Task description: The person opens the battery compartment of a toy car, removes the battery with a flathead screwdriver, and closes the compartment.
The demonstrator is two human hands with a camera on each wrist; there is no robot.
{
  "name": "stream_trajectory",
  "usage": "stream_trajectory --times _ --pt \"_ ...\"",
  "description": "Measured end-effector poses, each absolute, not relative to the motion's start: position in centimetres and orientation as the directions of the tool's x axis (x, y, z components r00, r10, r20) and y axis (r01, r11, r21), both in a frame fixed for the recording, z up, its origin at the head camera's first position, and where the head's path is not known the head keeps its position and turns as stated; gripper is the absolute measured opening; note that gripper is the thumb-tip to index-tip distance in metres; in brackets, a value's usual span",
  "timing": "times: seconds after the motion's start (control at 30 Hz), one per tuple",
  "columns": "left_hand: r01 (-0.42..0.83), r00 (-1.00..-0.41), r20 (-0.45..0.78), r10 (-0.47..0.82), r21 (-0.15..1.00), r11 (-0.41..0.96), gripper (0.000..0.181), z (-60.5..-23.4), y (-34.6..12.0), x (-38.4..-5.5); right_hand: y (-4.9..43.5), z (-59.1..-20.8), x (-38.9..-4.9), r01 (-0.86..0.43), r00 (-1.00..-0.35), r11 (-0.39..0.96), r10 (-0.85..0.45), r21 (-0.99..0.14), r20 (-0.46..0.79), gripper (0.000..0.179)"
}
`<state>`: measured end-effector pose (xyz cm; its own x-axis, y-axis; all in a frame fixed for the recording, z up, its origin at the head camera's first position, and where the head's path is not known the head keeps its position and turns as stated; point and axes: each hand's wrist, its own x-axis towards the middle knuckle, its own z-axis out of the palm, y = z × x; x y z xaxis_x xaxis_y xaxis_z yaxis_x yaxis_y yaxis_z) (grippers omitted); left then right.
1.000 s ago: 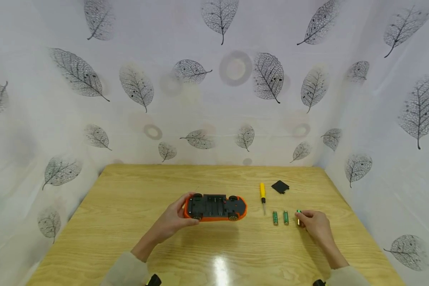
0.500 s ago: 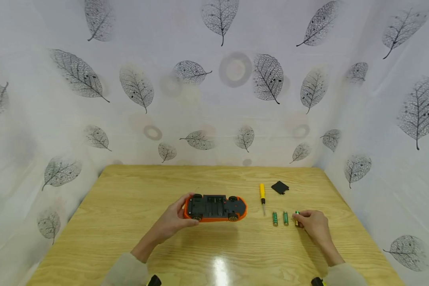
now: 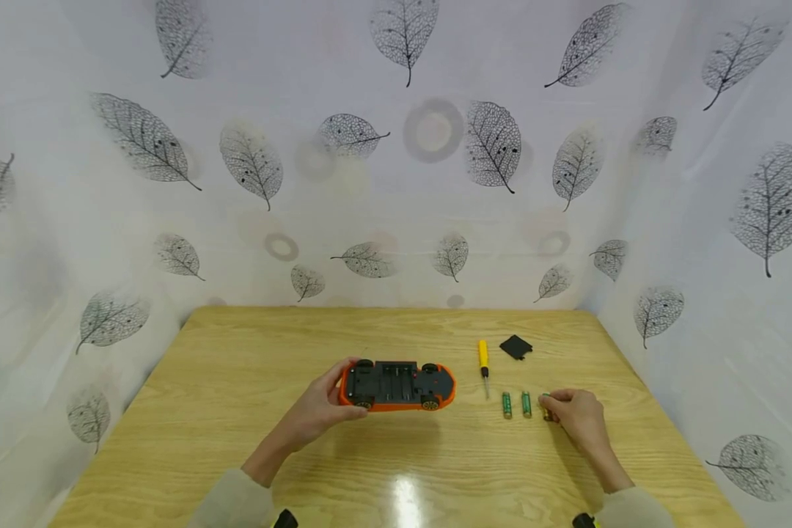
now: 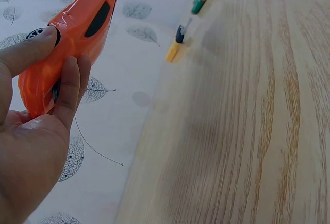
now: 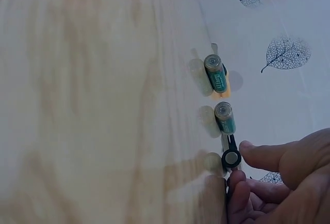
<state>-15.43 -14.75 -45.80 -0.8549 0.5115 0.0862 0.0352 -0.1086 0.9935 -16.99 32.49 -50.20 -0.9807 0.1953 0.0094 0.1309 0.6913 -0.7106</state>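
My left hand (image 3: 317,407) grips the rear end of an orange toy car (image 3: 396,387), fingers behind and thumb along the near side. Its black underside faces me in the head view, with a battery compartment uncovered in the middle; the left wrist view shows the orange body and side wheels. To the right, my right hand (image 3: 581,419) pinches a battery (image 5: 231,158) between thumb and fingers, low over the table and partly hidden by them. Two green batteries, a nearer one (image 3: 526,404) and a farther one (image 3: 507,405), lie side by side left of that hand.
A yellow-handled screwdriver (image 3: 484,359) lies behind the batteries, and a small black cover (image 3: 516,347) is to its right. Everything rests on a wooden table (image 3: 237,352). A leaf-patterned white sheet (image 3: 383,198) encloses the back and sides.
My right hand has shifted slightly left, and the battery in its fingers has turned, now showing less green. The left hand and the toy car stay where they were.
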Motion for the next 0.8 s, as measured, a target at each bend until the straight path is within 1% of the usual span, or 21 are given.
stream_trajectory --times 0.4,0.63,0.73,0.8 --pt "0.029 -0.857 0.084 0.508 0.993 -0.117 0.089 -45.8 -14.8 -15.3 32.1 -49.4 -16.5 0.144 -0.980 0.672 0.200 -0.726 -0.010 0.034" --pt "0.035 -0.851 0.090 0.517 0.993 -0.115 0.090 -45.9 -14.9 -15.5 32.4 -48.7 -16.6 0.175 -0.979 0.560 0.187 -0.810 -0.083 0.051" --pt "0.046 -0.847 0.099 0.522 0.993 -0.112 0.090 -45.9 -14.9 -15.5 32.5 -48.3 -16.9 0.165 -0.981 0.562 0.179 -0.810 -0.075 0.057" --pt "0.049 -0.847 0.099 0.523 0.993 -0.110 0.090 -45.9 -14.9 -15.5 32.6 -48.0 -17.2 0.149 -0.983 0.581 0.173 -0.800 -0.057 0.057"
